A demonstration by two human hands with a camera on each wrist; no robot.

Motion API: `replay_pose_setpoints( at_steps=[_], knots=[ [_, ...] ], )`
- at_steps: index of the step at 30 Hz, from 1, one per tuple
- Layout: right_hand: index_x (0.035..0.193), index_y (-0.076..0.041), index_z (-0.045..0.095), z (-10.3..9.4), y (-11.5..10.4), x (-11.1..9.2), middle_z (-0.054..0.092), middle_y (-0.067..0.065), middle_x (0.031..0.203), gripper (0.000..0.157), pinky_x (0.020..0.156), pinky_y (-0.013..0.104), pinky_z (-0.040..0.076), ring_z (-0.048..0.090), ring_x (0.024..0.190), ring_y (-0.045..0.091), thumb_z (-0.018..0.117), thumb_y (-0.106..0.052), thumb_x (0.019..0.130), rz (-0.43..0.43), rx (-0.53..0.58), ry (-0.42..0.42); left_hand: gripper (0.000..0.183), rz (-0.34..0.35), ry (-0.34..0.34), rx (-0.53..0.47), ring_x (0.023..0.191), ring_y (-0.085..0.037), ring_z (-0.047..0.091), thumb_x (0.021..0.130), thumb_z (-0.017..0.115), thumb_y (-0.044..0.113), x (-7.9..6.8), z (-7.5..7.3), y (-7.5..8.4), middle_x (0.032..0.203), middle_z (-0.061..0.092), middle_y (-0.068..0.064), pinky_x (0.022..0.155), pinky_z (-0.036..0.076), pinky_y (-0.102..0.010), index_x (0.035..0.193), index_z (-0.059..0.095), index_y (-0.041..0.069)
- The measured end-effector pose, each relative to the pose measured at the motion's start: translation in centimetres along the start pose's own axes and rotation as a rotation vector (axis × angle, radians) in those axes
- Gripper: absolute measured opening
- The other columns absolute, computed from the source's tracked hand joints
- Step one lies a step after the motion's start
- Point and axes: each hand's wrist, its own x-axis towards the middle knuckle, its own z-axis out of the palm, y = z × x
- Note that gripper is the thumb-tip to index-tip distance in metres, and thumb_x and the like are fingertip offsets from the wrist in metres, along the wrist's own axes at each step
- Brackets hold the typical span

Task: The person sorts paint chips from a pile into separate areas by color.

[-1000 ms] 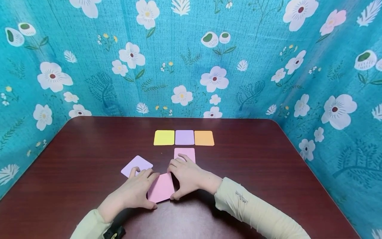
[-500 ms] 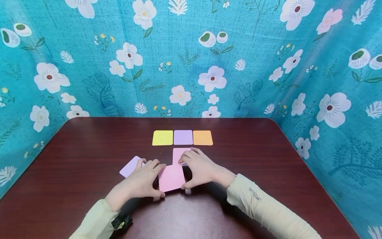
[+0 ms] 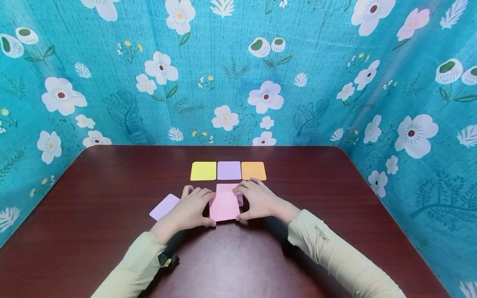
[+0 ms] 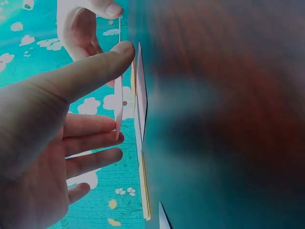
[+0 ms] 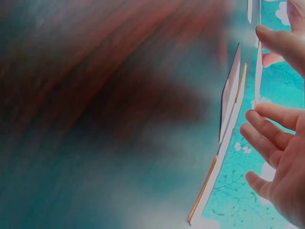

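A square pink card (image 3: 225,207) is held level, a little above the table, by both hands. My left hand (image 3: 188,210) pinches its left side between thumb and fingertips, and my right hand (image 3: 263,202) grips the opposite side the same way. Seen edge-on in the left wrist view, the held card (image 4: 118,107) is apart from the cards below. Under its far part lies another pink card (image 3: 227,187) on the table, partly covered. A purple card (image 3: 162,208) lies turned at an angle beside my left hand, which hides part of it.
Yellow (image 3: 203,171), purple (image 3: 229,170) and orange (image 3: 254,171) cards lie side by side in a row, just beyond the covered pink card. The dark brown table (image 3: 309,178) ends at a blue flowered curtain (image 3: 231,74).
Both hands have carried the pink card away from me and to the right, from near the angled purple card to over the pink card on the table. It has turned straighter.
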Motion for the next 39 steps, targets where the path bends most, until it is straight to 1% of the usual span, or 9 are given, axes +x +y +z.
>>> replay_pose_setpoints(
  at_steps=[2,9,16,20,26,29,34,39],
  knots=[
    [0.119,-0.012,0.055,0.1,0.4,0.2,0.053,-0.001,0.116,0.072,0.106,0.048,0.023,0.046,0.114,0.016,0.068,-0.056,0.064,0.018,0.001,-0.001,0.078,-0.001,-0.005,-0.004,0.106,-0.022,0.050,0.060,0.076,0.055,0.7,0.1,-0.2,0.117,0.057,-0.005,0.093,0.023,-0.049,0.120,0.057,0.007],
    [0.122,-0.010,0.053,0.5,1.6,0.7,0.055,0.004,0.119,0.075,0.105,0.048,0.023,0.045,0.117,0.019,0.069,-0.055,0.065,0.092,0.013,-0.025,0.077,-0.028,-0.058,-0.088,0.114,-0.024,0.047,0.061,0.078,0.050,3.0,0.6,-1.1,0.123,0.054,-0.006,0.093,0.022,-0.050,0.123,0.055,0.009],
    [0.128,-0.009,0.048,1.1,2.4,1.3,0.054,0.006,0.120,0.083,0.105,0.046,0.025,0.045,0.116,0.020,0.068,-0.058,0.065,0.149,-0.014,-0.035,0.075,-0.024,-0.093,-0.101,0.112,-0.023,0.047,0.063,0.078,0.047,4.7,1.0,-1.6,0.125,0.053,-0.004,0.092,0.023,-0.048,0.124,0.053,0.010],
    [0.127,-0.010,0.050,1.2,2.4,1.6,0.055,0.005,0.120,0.080,0.105,0.047,0.025,0.046,0.116,0.020,0.068,-0.058,0.065,0.162,-0.036,-0.039,0.075,-0.041,-0.119,-0.102,0.111,-0.023,0.047,0.063,0.079,0.043,5.2,1.1,-1.6,0.124,0.053,-0.004,0.091,0.023,-0.048,0.124,0.054,0.009],
    [0.125,-0.011,0.052,0.9,2.2,1.7,0.057,0.005,0.119,0.075,0.105,0.049,0.023,0.048,0.116,0.022,0.072,-0.052,0.065,0.184,-0.002,-0.045,0.073,-0.051,-0.154,-0.132,0.111,-0.024,0.047,0.063,0.080,0.041,5.6,1.1,-1.7,0.122,0.054,-0.006,0.092,0.023,-0.048,0.123,0.054,0.007],
    [0.121,-0.014,0.055,0.9,2.2,1.8,0.058,0.004,0.118,0.067,0.105,0.050,0.022,0.048,0.114,0.021,0.071,-0.051,0.067,0.189,0.009,-0.058,0.074,-0.054,-0.169,-0.146,0.112,-0.025,0.046,0.064,0.080,0.041,5.6,1.1,-1.8,0.122,0.053,-0.007,0.092,0.023,-0.048,0.124,0.054,0.007],
    [0.115,-0.018,0.060,1.0,2.3,2.0,0.056,0.004,0.118,0.057,0.105,0.052,0.020,0.048,0.114,0.020,0.071,-0.049,0.068,0.172,0.009,-0.076,0.073,-0.060,-0.177,-0.167,0.113,-0.025,0.044,0.064,0.079,0.040,5.6,1.2,-1.9,0.125,0.050,-0.007,0.089,0.023,-0.048,0.125,0.054,0.008],
    [0.114,-0.018,0.061,0.9,2.1,2.2,0.055,0.004,0.116,0.057,0.104,0.053,0.019,0.048,0.112,0.020,0.072,-0.049,0.068,0.173,0.011,-0.097,0.071,-0.069,-0.180,-0.182,0.113,-0.024,0.043,0.065,0.079,0.040,5.6,1.5,-2.1,0.126,0.047,-0.006,0.088,0.022,-0.048,0.125,0.055,0.010]
  ],
)
